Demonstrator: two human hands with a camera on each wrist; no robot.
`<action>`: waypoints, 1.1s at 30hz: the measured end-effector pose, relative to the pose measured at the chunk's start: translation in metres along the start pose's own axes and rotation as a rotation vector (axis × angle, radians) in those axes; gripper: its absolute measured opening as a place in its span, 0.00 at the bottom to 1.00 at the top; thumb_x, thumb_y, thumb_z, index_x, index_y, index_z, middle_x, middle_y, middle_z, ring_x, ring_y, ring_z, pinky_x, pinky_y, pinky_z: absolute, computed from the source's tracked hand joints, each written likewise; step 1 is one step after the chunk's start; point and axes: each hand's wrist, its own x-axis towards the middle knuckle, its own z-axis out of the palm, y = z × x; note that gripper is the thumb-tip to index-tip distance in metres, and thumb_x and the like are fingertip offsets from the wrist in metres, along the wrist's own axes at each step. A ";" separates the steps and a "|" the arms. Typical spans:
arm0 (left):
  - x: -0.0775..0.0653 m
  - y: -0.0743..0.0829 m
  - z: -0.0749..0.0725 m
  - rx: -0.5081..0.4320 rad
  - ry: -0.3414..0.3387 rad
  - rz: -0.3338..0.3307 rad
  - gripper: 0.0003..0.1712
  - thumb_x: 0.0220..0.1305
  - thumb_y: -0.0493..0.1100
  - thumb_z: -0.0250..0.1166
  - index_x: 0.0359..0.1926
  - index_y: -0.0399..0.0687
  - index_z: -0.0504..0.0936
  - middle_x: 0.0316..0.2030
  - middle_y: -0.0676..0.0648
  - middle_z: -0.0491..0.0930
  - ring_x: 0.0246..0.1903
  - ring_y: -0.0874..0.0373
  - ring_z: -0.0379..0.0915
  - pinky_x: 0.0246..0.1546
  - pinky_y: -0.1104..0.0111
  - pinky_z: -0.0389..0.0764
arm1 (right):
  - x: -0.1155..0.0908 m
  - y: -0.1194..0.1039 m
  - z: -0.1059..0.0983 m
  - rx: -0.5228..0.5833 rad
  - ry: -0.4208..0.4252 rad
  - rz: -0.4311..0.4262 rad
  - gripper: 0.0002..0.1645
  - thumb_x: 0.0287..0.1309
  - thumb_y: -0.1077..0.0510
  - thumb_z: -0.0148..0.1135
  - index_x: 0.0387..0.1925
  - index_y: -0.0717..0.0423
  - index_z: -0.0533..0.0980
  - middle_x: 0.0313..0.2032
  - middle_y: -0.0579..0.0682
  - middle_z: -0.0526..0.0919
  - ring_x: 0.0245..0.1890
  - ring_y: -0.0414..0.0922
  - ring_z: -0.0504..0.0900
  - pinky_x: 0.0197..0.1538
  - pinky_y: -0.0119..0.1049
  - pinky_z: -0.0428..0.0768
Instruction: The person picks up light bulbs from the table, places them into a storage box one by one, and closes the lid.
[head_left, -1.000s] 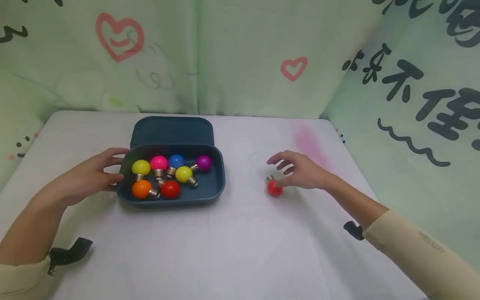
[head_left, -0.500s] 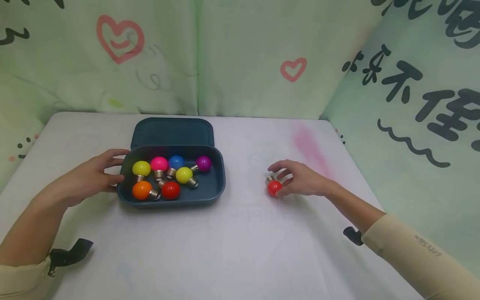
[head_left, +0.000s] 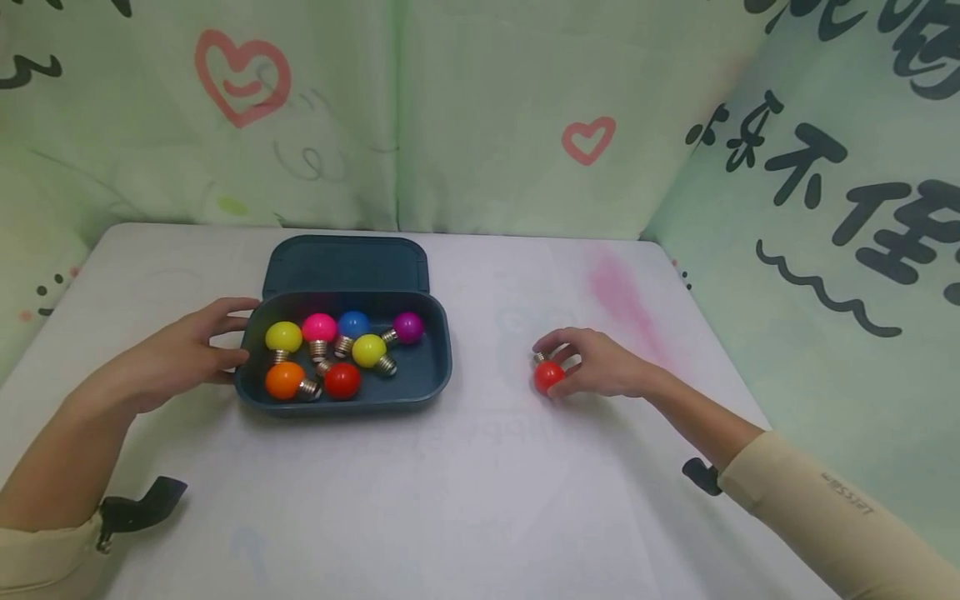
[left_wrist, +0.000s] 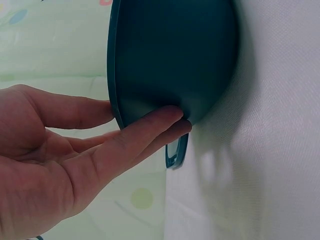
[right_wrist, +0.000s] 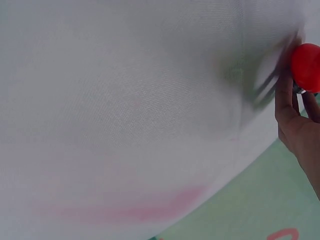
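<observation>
In the head view, my left hand (head_left: 176, 354) touches the left outer side of a dark blue-green box (head_left: 442, 367). The left wrist view shows straight fingertips (left_wrist: 170, 114) against the box's wall, with another digit at its rim. On the right of the white table, my right hand (head_left: 600, 362) has its thumb and fingers bent round a red light bulb (head_left: 548, 377). The bulb lies on the cloth, its metal screw base pointing away. In the right wrist view, the red bulb (right_wrist: 307, 67) sits at the fingertips, cut off by the frame edge.
Several coloured bulbs lie in the box, among them an orange one (head_left: 284, 380), a red one (head_left: 342, 381) and a purple one (head_left: 408, 327). The box's lid (head_left: 345, 262) is folded back behind it. Green printed cloth (head_left: 480, 117) walls the table at back and sides.
My right hand has lowered and come nearer, its fingers closing round the red bulb. The left hand and the box stay in place.
</observation>
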 end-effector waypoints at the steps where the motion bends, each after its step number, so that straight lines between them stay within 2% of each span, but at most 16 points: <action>1: 0.000 0.000 0.000 -0.001 0.001 0.000 0.42 0.68 0.35 0.53 0.75 0.45 0.41 0.69 0.26 0.48 0.56 0.33 0.70 0.48 0.53 0.80 | 0.000 0.000 0.000 0.000 0.000 -0.001 0.39 0.41 0.57 0.77 0.58 0.49 0.72 0.51 0.48 0.76 0.50 0.49 0.77 0.43 0.37 0.84; 10: -0.003 0.002 0.000 -0.003 0.006 0.002 0.42 0.67 0.34 0.53 0.75 0.45 0.41 0.69 0.25 0.49 0.56 0.32 0.70 0.47 0.53 0.81 | 0.004 -0.004 0.002 -0.004 0.002 0.004 0.37 0.42 0.57 0.77 0.57 0.47 0.72 0.50 0.48 0.77 0.50 0.49 0.77 0.43 0.37 0.84; 17: -0.003 0.002 -0.001 -0.005 -0.002 0.000 0.41 0.68 0.35 0.54 0.75 0.45 0.42 0.69 0.26 0.48 0.56 0.33 0.70 0.49 0.52 0.80 | 0.007 -0.013 -0.004 0.031 0.013 -0.051 0.35 0.44 0.57 0.76 0.56 0.47 0.73 0.52 0.47 0.78 0.51 0.49 0.77 0.44 0.37 0.84; 26: -0.002 0.002 -0.001 -0.009 0.009 0.005 0.41 0.68 0.35 0.54 0.75 0.45 0.43 0.69 0.27 0.49 0.56 0.34 0.71 0.49 0.53 0.80 | 0.016 -0.044 -0.015 0.078 0.020 -0.128 0.33 0.46 0.59 0.75 0.56 0.47 0.74 0.52 0.46 0.77 0.53 0.49 0.75 0.45 0.40 0.84; 33: -0.002 0.003 0.000 -0.015 0.006 -0.008 0.41 0.68 0.35 0.54 0.75 0.46 0.42 0.70 0.27 0.48 0.57 0.33 0.70 0.49 0.53 0.80 | 0.027 -0.074 -0.012 0.088 -0.011 -0.155 0.34 0.44 0.58 0.76 0.55 0.45 0.74 0.51 0.45 0.77 0.52 0.50 0.76 0.43 0.41 0.85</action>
